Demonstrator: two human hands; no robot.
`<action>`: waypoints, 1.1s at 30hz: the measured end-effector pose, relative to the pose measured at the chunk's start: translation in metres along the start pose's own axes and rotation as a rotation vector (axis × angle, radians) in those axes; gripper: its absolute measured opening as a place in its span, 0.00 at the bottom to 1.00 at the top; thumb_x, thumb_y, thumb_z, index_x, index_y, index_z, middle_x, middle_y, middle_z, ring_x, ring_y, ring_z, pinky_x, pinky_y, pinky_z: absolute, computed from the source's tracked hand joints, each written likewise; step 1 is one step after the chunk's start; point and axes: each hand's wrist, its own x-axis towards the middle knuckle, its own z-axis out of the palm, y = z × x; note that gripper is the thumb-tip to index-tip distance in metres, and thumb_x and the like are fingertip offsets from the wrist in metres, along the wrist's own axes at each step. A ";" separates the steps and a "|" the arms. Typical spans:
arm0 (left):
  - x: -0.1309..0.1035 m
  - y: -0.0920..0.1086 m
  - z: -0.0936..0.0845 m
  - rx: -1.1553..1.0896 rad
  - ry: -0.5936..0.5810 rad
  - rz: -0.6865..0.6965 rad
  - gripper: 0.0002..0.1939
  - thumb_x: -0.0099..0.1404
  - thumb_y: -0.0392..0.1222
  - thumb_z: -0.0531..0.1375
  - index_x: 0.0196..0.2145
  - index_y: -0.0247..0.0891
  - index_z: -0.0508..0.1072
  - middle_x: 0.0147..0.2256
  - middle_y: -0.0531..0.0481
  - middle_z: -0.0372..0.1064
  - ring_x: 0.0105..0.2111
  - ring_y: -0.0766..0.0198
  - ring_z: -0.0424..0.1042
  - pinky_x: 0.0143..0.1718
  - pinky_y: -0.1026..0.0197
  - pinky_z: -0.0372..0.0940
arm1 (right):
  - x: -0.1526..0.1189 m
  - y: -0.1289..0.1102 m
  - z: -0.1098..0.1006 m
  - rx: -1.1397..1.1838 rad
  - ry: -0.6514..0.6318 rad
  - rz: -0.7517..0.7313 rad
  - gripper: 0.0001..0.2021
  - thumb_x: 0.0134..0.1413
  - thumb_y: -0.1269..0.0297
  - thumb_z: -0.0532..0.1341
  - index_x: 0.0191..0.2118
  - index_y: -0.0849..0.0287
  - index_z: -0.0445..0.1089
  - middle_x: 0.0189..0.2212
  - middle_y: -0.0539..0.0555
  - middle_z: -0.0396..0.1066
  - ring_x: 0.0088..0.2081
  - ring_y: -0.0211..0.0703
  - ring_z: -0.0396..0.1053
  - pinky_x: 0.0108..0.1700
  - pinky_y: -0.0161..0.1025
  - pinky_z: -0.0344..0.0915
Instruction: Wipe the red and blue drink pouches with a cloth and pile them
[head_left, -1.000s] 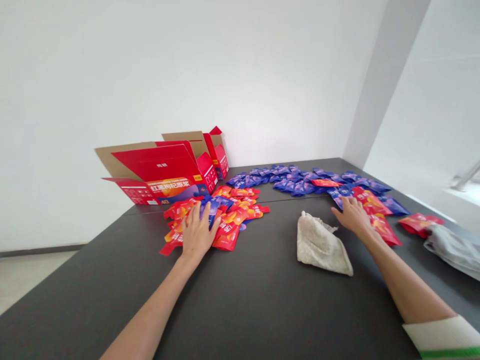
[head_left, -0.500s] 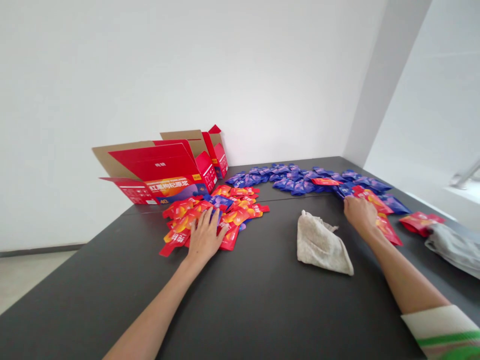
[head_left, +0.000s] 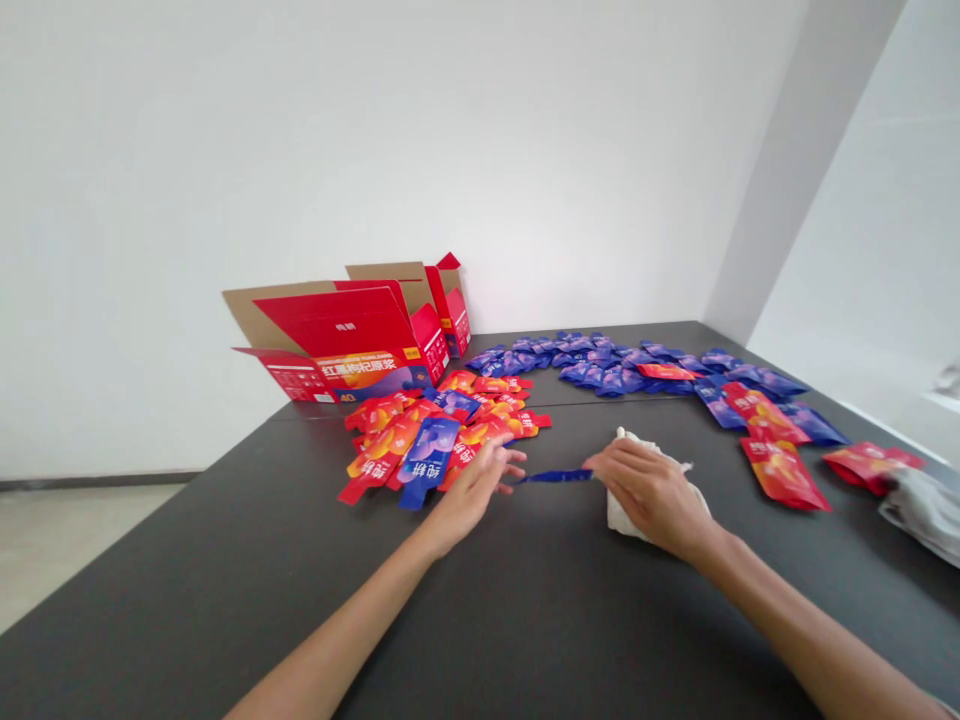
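Observation:
My right hand (head_left: 649, 490) pinches one end of a blue pouch (head_left: 556, 477), seen edge-on above the dark table. It hangs in front of a beige cloth (head_left: 622, 518), which it partly covers. Near the pouch's other end is my left hand (head_left: 474, 487), fingers apart and holding nothing. Behind and left of that hand lies a pile of red pouches (head_left: 390, 440) with a few blue ones; one blue pouch (head_left: 430, 452) rests on top at the front.
Open red cartons (head_left: 375, 350) stand at the back left. Many blue pouches (head_left: 592, 375) spread across the back of the table (head_left: 480, 620). Red pouches (head_left: 784, 472) and a grey cloth (head_left: 926, 510) lie at the right.
My right hand has moved left from the right-hand pouches with a blue pouch. My left hand has lifted off the red pile and moved right, uncovering the blue pouch there.

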 end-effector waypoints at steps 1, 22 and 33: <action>-0.002 0.000 0.002 -0.043 -0.091 -0.044 0.25 0.66 0.54 0.45 0.56 0.42 0.55 0.50 0.43 0.63 0.45 0.60 0.67 0.44 0.56 0.63 | 0.001 -0.009 0.005 0.006 -0.026 -0.062 0.12 0.59 0.69 0.50 0.43 0.58 0.69 0.37 0.55 0.71 0.40 0.40 0.65 0.42 0.37 0.63; -0.011 -0.010 0.008 0.604 -0.195 0.073 0.29 0.55 0.48 0.60 0.53 0.43 0.60 0.51 0.47 0.61 0.51 0.55 0.62 0.51 0.55 0.57 | -0.009 0.015 0.011 -0.007 -0.163 0.322 0.17 0.56 0.53 0.53 0.48 0.53 0.66 0.42 0.55 0.67 0.46 0.45 0.61 0.49 0.45 0.58; -0.015 -0.007 0.008 0.495 -0.328 -0.039 0.44 0.48 0.49 0.65 0.59 0.45 0.49 0.48 0.47 0.62 0.43 0.58 0.66 0.45 0.58 0.59 | -0.041 0.066 0.026 -0.237 -0.379 0.770 0.18 0.52 0.50 0.51 0.41 0.60 0.60 0.36 0.62 0.67 0.40 0.56 0.66 0.38 0.48 0.60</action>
